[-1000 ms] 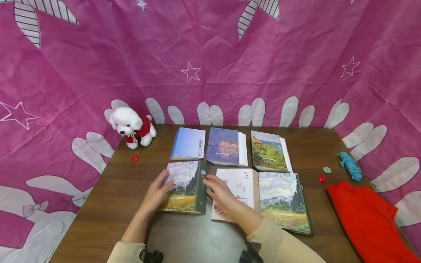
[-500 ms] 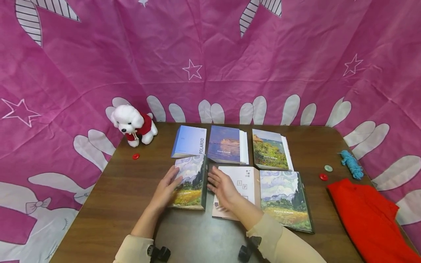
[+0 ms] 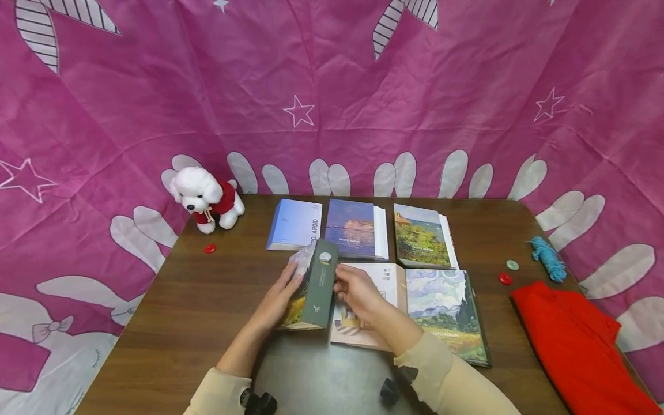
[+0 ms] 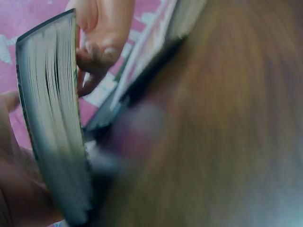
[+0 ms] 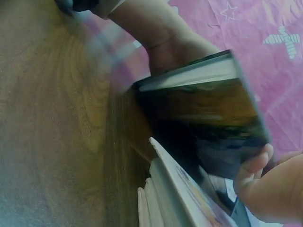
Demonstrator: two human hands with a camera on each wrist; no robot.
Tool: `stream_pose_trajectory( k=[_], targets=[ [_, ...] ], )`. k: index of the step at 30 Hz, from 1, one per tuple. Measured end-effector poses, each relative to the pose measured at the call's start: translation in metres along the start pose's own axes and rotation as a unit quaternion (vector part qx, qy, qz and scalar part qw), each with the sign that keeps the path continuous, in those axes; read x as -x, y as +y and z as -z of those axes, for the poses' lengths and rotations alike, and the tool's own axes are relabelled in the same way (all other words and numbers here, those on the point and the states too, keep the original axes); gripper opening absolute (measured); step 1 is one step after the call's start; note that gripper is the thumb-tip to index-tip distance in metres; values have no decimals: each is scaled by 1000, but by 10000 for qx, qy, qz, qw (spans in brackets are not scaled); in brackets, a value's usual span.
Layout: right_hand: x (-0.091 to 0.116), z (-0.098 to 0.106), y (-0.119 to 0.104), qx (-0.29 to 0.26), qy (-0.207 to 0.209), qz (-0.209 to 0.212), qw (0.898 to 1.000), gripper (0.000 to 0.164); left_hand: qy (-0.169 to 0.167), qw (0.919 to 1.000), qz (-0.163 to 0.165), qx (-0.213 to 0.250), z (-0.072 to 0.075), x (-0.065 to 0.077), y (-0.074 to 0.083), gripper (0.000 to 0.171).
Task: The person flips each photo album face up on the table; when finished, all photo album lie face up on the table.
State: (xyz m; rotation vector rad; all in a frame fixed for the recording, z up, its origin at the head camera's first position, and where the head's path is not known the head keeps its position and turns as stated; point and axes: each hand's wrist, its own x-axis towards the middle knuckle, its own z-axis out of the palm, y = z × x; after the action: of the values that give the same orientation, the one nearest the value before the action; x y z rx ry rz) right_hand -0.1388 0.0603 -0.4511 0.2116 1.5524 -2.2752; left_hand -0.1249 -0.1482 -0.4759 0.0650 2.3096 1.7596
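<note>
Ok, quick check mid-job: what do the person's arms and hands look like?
The left sleeve and right sleeve are long, cream, with no visible markings. A small black device sits by the left cuff, with another by the right. The left hand and right hand are ungloved. No cable can be made out.

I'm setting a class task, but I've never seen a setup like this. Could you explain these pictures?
No robot here: a person works with a bare left hand and right hand. The wide view comes from a camera worn on the head; the two closer views come from one on each wrist. Between them the hands hold a tilted, green-spined photo album. On the table are five other books, a white toy dog, three buttons, blue yarn and a red cloth. Behind hangs a pink sheet.
</note>
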Motion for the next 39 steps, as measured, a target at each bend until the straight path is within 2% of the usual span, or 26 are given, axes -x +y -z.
stream_pose_trajectory(
  k=[2,5,7,10,13,16,19,25,27,33,36,39],
  targets=[
    [1,-2,-3,-47,-187,75,9998,30,-335,9966,-63,747,-3,1,6,68],
    [3,-5,-6,-178,-492,178,9985,36,-842,9800,-185,1793,-4,4,15,67],
    [4,-8,-8,-145,-639,233,9976,41,-953,9737,-203,2059,-3,7,21,66],
    [3,-12,-8,197,-760,266,9966,47,-856,9743,-124,2078,0,11,26,68],
    [0,-17,-4,570,-782,273,9949,47,-620,9816,-52,1806,6,12,29,69],
    [-4,-23,0,757,-729,289,9940,47,-593,9863,-161,1528,14,12,28,67],
    [-9,-27,5,817,-642,260,9942,50,-647,9867,-332,1457,21,12,25,67],
    [-14,-30,14,962,-600,72,9935,54,-482,9859,-324,1570,36,16,22,64],
    [-14,-31,15,953,-619,50,9935,56,-362,9850,-506,1611,43,18,23,62],
    [-14,-32,17,884,-704,-55,9936,64,-54,9754,-1642,1472,62,18,19,53],
    [-14,-32,20,989,-775,-130,9920,64,-59,9748,-1702,1444,67,19,14,52],
    [-13,-32,22,1124,-790,-124,9904,63,-164,9777,-1535,1427,68,18,10,51]
  ],
)
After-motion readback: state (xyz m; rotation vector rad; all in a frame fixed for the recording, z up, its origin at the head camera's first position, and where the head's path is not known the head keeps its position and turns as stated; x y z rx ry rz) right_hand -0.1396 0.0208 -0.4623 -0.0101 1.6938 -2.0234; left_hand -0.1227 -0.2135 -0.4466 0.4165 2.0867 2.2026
